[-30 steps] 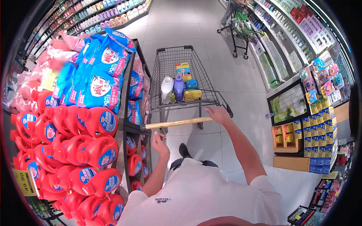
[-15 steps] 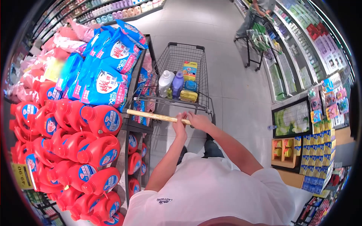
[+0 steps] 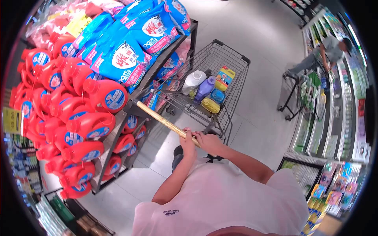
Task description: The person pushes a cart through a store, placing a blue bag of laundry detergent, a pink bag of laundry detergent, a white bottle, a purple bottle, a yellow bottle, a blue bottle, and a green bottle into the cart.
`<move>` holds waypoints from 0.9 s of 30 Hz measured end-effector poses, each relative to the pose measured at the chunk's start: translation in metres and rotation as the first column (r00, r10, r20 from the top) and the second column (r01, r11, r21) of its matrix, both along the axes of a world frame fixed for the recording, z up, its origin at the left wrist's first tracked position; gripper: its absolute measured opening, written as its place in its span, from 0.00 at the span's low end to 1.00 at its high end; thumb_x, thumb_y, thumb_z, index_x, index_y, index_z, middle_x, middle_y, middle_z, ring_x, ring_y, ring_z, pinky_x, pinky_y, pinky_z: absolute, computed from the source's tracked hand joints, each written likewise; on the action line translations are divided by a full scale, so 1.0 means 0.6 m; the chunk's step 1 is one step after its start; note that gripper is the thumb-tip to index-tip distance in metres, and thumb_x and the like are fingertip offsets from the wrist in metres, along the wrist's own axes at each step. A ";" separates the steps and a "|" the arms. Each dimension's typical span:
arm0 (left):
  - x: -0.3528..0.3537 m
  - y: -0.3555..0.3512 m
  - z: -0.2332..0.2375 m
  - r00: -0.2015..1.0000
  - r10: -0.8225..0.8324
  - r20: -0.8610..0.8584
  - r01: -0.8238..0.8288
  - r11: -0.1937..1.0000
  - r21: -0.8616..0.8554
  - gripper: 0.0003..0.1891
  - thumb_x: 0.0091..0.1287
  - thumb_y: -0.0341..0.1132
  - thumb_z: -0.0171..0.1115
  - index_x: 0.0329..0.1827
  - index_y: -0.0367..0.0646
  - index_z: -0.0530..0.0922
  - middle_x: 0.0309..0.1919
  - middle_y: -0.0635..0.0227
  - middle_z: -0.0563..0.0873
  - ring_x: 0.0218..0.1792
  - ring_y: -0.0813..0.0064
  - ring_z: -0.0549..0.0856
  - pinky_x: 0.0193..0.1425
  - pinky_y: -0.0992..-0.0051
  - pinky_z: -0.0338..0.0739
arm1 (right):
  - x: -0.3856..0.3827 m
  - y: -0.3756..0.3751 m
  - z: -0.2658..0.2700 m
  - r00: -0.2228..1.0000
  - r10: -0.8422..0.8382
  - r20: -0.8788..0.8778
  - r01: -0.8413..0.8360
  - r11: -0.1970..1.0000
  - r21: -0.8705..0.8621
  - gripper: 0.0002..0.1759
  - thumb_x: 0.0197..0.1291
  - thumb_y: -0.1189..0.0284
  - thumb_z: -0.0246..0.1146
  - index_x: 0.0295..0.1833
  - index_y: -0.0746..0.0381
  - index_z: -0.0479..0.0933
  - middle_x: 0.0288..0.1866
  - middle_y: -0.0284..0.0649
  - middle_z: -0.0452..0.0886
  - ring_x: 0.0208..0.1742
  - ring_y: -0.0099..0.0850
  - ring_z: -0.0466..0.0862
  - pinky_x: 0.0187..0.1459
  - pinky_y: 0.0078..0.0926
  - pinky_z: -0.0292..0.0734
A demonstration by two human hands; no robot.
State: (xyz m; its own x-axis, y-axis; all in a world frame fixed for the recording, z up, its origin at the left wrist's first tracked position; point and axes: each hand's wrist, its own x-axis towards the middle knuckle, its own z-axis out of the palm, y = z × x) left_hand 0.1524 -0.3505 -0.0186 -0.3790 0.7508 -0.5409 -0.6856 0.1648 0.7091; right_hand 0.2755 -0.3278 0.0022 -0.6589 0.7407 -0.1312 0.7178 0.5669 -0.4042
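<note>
Both hands are wrapped round the golden handle bar (image 3: 159, 118) of a shopping cart, close together near its right part. My left hand (image 3: 188, 141) is closed on the bar, and my right hand (image 3: 210, 143) grips it just beside. Ahead is the cart's dark wire basket (image 3: 236, 84). Inside it stand a white bottle (image 3: 193, 82) and a purple bottle (image 3: 204, 89). Beside them are a yellow package (image 3: 225, 78), a blue package (image 3: 217, 95) and a yellow pack (image 3: 210, 105).
Close on the left, a display rack holds red detergent jugs (image 3: 104, 96) and blue detergent bags (image 3: 122, 59). At the right, another person (image 3: 330, 51) leans over a second cart (image 3: 305, 94) by the shelves (image 3: 323, 126). Grey floor tiles (image 3: 260, 98) run between.
My view has turned left-to-right, so the cart now points diagonally up and right. The rack appears tilted and higher. The other person and cart show more fully, bent toward the shelf.
</note>
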 end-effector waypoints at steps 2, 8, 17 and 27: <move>0.011 0.003 0.023 0.995 0.098 -0.030 -0.100 0.994 -0.041 0.10 0.76 0.33 0.59 0.55 0.41 0.71 0.30 0.67 0.80 0.31 0.74 0.84 0.39 0.73 0.81 | 0.006 0.024 0.031 0.999 -0.053 -0.008 0.051 0.981 -0.190 0.17 0.72 0.61 0.56 0.52 0.64 0.79 0.25 0.49 0.84 0.30 0.48 0.88 0.29 0.48 0.82; 0.000 0.004 0.041 0.970 0.242 -0.025 -0.242 0.949 -0.202 0.12 0.64 0.26 0.60 0.49 0.43 0.72 0.21 0.74 0.69 0.17 0.83 0.67 0.21 0.77 0.65 | 0.084 0.127 0.078 0.958 -0.012 -0.286 -0.092 0.933 -0.348 0.16 0.71 0.58 0.60 0.53 0.56 0.84 0.30 0.49 0.86 0.34 0.49 0.87 0.39 0.46 0.82; -0.044 -0.068 0.048 0.966 0.158 -0.204 -0.228 0.893 -0.387 0.04 0.59 0.27 0.58 0.32 0.45 0.71 0.15 0.79 0.61 0.13 0.84 0.59 0.17 0.77 0.58 | 0.245 0.415 -0.029 0.927 -0.316 -0.200 0.274 0.938 -0.214 0.15 0.69 0.60 0.60 0.49 0.58 0.86 0.30 0.47 0.86 0.33 0.47 0.87 0.37 0.43 0.80; -0.085 -0.172 0.064 0.906 0.090 -0.414 -0.334 0.754 -0.566 0.03 0.60 0.29 0.55 0.34 0.41 0.74 0.14 0.79 0.62 0.13 0.85 0.60 0.17 0.79 0.58 | 0.370 0.654 -0.383 0.956 -0.289 0.047 0.293 0.942 -0.165 0.19 0.62 0.64 0.62 0.54 0.64 0.84 0.46 0.55 0.87 0.49 0.48 0.88 0.49 0.42 0.83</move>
State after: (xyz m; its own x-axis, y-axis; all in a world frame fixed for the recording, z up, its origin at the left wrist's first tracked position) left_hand 0.1017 -0.4536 0.0197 -0.7353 0.1797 -0.6534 -0.4905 0.5243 0.6961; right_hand 0.4976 0.0648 -0.2275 -0.4138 0.8654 -0.2825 0.8508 0.2573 -0.4581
